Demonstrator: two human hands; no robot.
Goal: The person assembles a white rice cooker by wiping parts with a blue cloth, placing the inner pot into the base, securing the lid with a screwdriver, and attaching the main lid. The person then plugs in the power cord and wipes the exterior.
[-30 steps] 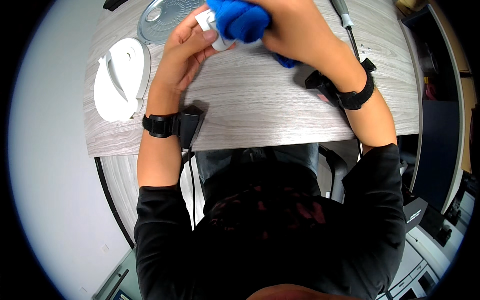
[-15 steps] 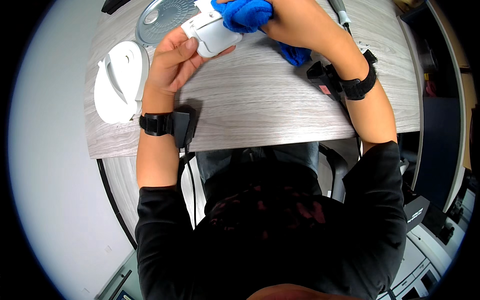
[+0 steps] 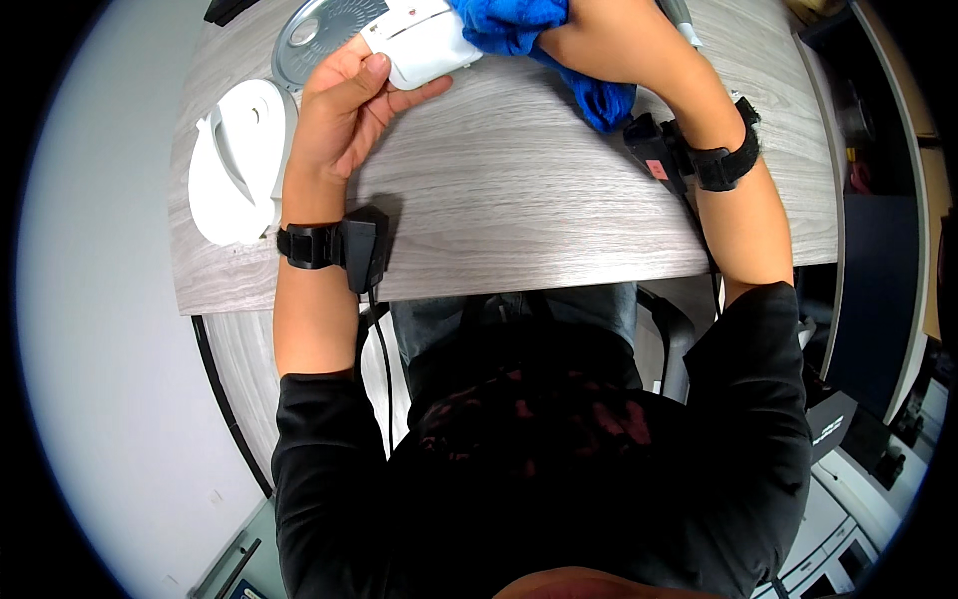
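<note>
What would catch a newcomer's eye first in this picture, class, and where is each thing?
The bright blue cloth in the right hand stands out first, at the top centre, beside the white part in the left hand. Next come the rounded white piece on the left of the table and the black device strapped at the left wrist.

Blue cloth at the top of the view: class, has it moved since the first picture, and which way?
Yes. The blue cloth has shifted right, farther from the white oval piece lying on the table.
</note>
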